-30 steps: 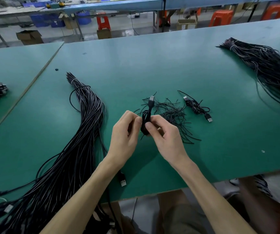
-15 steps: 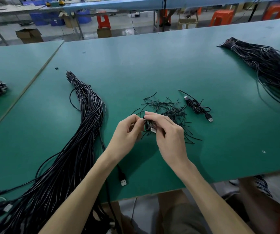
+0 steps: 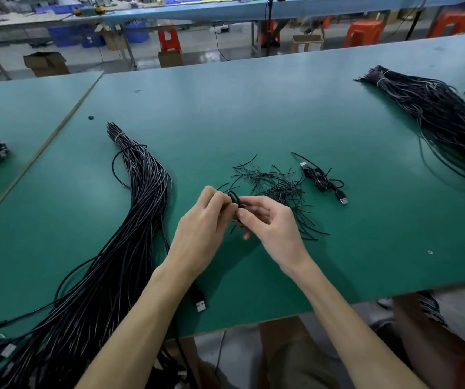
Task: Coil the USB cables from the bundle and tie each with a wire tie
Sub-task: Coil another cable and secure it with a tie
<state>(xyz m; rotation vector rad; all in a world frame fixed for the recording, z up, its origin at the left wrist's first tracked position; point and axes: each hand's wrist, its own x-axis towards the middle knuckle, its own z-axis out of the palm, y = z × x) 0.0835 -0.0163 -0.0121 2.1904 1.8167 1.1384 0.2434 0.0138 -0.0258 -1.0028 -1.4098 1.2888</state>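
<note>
Your left hand [image 3: 203,228], right hand [image 3: 270,228] both pinch one coiled cable [image 3: 234,198] over bench [image 3: 253,108], fingers hiding most. One tied cable [image 3: 322,181] beside wire ties [image 3: 279,186]. Two bundles: left bundle [image 3: 141,197], right bundle [image 3: 436,113].

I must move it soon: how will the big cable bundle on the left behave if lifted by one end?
The bundle probably sags and flops, since its strands curve loosely across the table. Likely heavy: many cables. Only one band shows, near its far end, so strands may splay.
</note>
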